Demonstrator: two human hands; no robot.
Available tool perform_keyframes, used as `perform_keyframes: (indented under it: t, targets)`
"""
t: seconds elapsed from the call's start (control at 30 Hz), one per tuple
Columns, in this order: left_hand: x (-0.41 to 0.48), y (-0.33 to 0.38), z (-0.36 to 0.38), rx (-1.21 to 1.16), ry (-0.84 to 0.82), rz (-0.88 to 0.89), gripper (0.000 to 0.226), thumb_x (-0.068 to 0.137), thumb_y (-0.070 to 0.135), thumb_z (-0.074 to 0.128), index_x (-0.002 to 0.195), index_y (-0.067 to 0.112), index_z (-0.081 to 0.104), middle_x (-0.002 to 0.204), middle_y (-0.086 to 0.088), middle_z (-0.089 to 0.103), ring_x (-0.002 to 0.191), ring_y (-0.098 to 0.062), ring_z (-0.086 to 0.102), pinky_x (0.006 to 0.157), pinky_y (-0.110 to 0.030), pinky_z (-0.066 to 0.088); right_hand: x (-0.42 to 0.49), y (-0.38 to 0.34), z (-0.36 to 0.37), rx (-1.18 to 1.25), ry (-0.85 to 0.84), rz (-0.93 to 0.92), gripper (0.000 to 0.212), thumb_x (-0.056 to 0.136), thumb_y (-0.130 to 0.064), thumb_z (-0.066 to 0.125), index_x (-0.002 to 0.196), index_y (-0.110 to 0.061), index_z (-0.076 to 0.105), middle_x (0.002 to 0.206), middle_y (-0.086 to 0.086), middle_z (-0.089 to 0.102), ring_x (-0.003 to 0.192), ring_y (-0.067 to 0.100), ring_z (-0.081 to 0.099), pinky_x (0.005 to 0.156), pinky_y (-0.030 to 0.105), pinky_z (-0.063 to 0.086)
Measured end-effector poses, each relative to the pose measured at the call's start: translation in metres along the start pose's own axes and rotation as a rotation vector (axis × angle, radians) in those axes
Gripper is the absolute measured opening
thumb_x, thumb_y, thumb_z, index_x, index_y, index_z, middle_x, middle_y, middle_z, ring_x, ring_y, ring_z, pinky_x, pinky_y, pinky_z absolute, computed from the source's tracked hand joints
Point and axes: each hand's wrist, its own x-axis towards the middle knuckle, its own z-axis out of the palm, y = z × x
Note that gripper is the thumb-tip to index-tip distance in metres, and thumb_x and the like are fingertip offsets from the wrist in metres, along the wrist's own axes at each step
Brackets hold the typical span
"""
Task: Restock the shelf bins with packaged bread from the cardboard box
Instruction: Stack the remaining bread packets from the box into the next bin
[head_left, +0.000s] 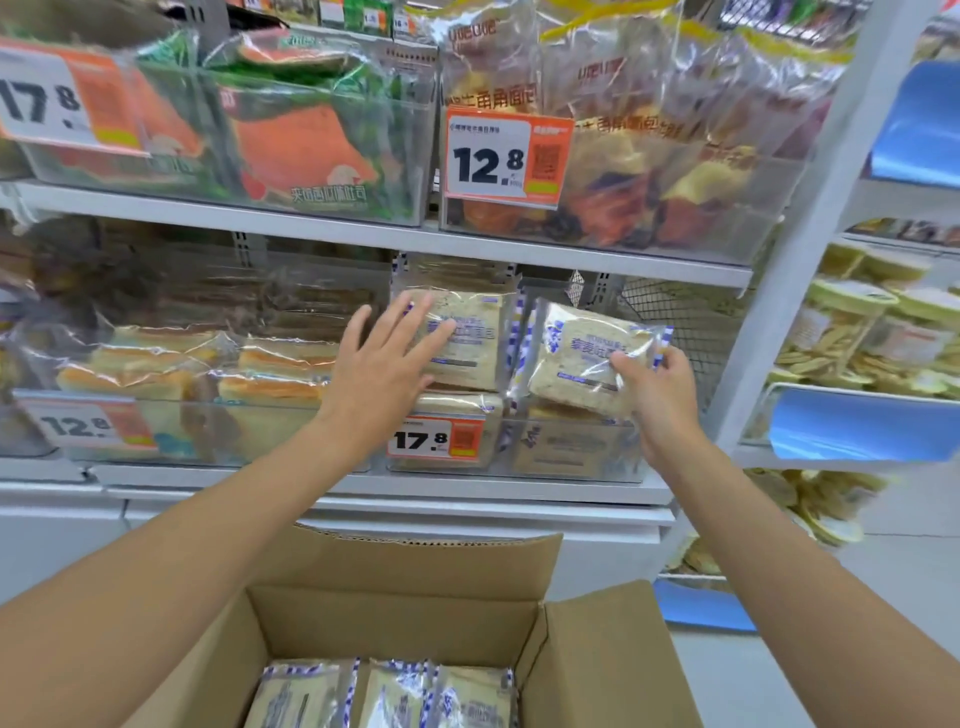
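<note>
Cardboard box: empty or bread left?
Not empty. The cardboard box is open, and at least three bread packs show inside it.

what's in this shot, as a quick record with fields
left hand: open, straight fingers on the stack in the bin
right hand: pinches a pack, tilted, right of the stack
bin: clear, tag reads 17.8
box: open, packs standing inside
step: held pack not yet set down

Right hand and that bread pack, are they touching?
Touching. The head view shows the right hand pinching the bread pack at its edge.
</note>
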Motion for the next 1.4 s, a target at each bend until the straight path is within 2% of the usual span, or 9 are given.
perform_keyframes:
  t: [0.2, 0.43, 0.57, 0.7, 0.87, 1.0, 1.1, 1.23, 1.4]
  targets:
    - [0.003, 0.007, -0.009, -0.019, 0.055, -0.014, 0.066, 0.084, 0.033, 0.06, 0.146, 0.024, 0.04, 0.159, -0.01, 0.027, 0.148, -0.027, 0.021, 0.118, -0.055, 0.014, 0.018, 0.003, -0.006, 0.068, 0.077, 0.01, 0.029, 0.09, -0.017, 0.066, 0.117, -0.016, 0.054, 0.108, 0.0, 0.065, 0.082, 0.009, 0.063, 0.063, 0.025, 0.048]
    - [0.034, 0.025, 0.017, 0.061, 0.046, 0.05, 0.06, 0.099, 0.047, 0.028, 0.154, 0.024, 0.024, 0.16, -0.009, 0.025, 0.148, -0.029, 0.022, 0.119, -0.056, 0.011, 0.053, 0.006, 0.018, 0.052, 0.061, -0.054, 0.056, 0.093, -0.021, 0.064, 0.142, -0.015, 0.037, 0.118, -0.005, 0.048, 0.107, 0.016, 0.048, 0.09, 0.031, 0.037]
    - [0.031, 0.023, 0.027, 0.078, 0.103, 0.058, 0.06, 0.1, 0.047, 0.026, 0.155, 0.022, 0.022, 0.161, -0.01, 0.022, 0.148, -0.029, 0.02, 0.119, -0.057, 0.011, 0.082, 0.008, 0.034, 0.022, 0.066, -0.093, 0.031, 0.09, -0.012, 0.065, 0.113, -0.021, 0.046, 0.095, -0.008, 0.056, 0.099, 0.019, 0.059, 0.085, 0.035, 0.048]
    - [0.031, 0.024, 0.025, 0.078, 0.118, 0.054, 0.06, 0.1, 0.047, 0.024, 0.155, 0.022, 0.023, 0.16, -0.01, 0.023, 0.148, -0.03, 0.021, 0.119, -0.057, 0.01, 0.12, 0.006, 0.055, 0.032, 0.019, -0.133, 0.022, 0.091, -0.01, 0.059, 0.107, -0.018, 0.045, 0.112, 0.004, 0.06, 0.097, 0.018, 0.059, 0.092, 0.034, 0.05]
    - [0.03, 0.025, 0.025, 0.093, 0.128, 0.052, 0.061, 0.1, 0.046, 0.026, 0.155, 0.022, 0.021, 0.16, -0.01, 0.024, 0.148, -0.03, 0.022, 0.119, -0.058, 0.011, 0.158, 0.003, 0.078, -0.066, 0.011, -0.344, 0.043, 0.081, -0.003, 0.063, 0.122, -0.007, 0.05, 0.115, 0.01, 0.061, 0.103, 0.023, 0.06, 0.093, 0.043, 0.053]
    - [0.029, 0.025, 0.024, 0.106, 0.127, 0.054, 0.061, 0.099, 0.045, 0.027, 0.155, 0.021, 0.022, 0.16, -0.011, 0.024, 0.147, -0.031, 0.023, 0.118, -0.058, 0.012, 0.173, 0.012, 0.092, -0.07, -0.215, -0.244, 0.047, 0.084, -0.003, 0.061, 0.128, -0.013, 0.046, 0.113, 0.0, 0.06, 0.101, 0.015, 0.063, 0.079, 0.029, 0.055]
    - [0.029, 0.026, 0.023, 0.109, 0.125, 0.059, 0.061, 0.099, 0.045, 0.026, 0.155, 0.02, 0.023, 0.159, -0.012, 0.025, 0.147, -0.032, 0.025, 0.118, -0.059, 0.013, 0.18, 0.021, 0.097, -0.306, -0.344, -0.216, 0.084, 0.067, -0.018, 0.073, 0.142, -0.014, 0.037, 0.135, 0.006, 0.054, 0.121, 0.023, 0.054, 0.084, 0.023, 0.053]
    - [0.028, 0.027, 0.022, 0.115, 0.133, 0.062, 0.061, 0.099, 0.045, 0.028, 0.154, 0.02, 0.025, 0.159, -0.012, 0.027, 0.146, -0.032, 0.026, 0.117, -0.059, 0.014, 0.189, 0.024, 0.092, -0.337, -0.144, -0.217, 0.064, 0.081, 0.004, 0.065, 0.136, -0.011, 0.035, 0.118, 0.001, 0.053, 0.1, 0.014, 0.053, 0.06, 0.013, 0.044]
    - [0.028, 0.026, 0.021, 0.124, 0.131, 0.058, 0.061, 0.099, 0.045, 0.028, 0.154, 0.019, 0.025, 0.158, -0.013, 0.028, 0.146, -0.033, 0.027, 0.117, -0.06, 0.015, 0.196, 0.027, 0.092, -0.322, 0.012, -0.253, 0.053, 0.085, 0.0, 0.058, 0.13, -0.014, 0.034, 0.118, 0.004, 0.054, 0.106, 0.022, 0.056, 0.091, 0.039, 0.053]
